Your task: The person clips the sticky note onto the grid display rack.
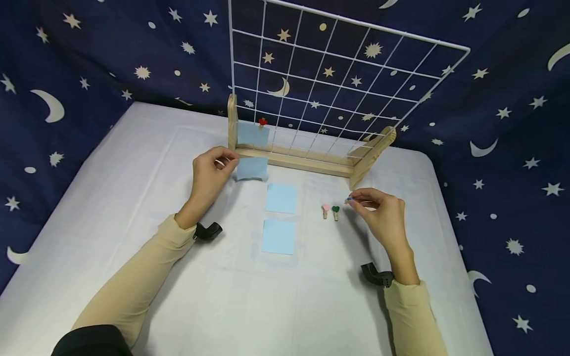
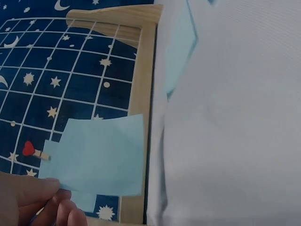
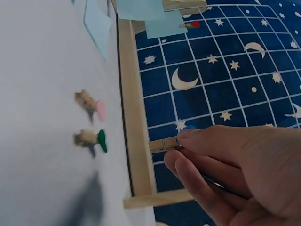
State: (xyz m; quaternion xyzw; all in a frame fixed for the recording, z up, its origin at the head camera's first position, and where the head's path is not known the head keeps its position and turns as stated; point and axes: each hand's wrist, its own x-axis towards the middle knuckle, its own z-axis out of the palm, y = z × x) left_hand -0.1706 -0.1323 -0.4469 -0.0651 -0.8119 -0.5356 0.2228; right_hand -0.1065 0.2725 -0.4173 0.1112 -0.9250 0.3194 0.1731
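My left hand (image 1: pixel 211 172) pinches the left edge of a light blue paper note (image 1: pixel 252 168), held up in front of the rack's wooden base. Between the thumb and fingers of my right hand (image 1: pixel 378 212) is a small wooden clothespin (image 3: pixel 164 144) with a blue decoration, raised over the table on the right. A second blue note (image 1: pixel 249 134) hangs on the white wire grid (image 1: pixel 329 74), fastened by a clothespin with a red heart (image 1: pixel 262 122). In the left wrist view the held note (image 2: pixel 101 155) overlaps the hanging one.
Two more blue notes, an upper one (image 1: pixel 281 198) and a lower one (image 1: pixel 278 237), lie on the white table (image 1: pixel 249 301). To their right lie a pink-heart clothespin (image 1: pixel 325 211) and a green-heart clothespin (image 1: pixel 336 212). Wooden feet (image 1: pixel 371 155) support the grid; a starry dark blue cloth (image 1: pixel 111 54) surrounds the table.
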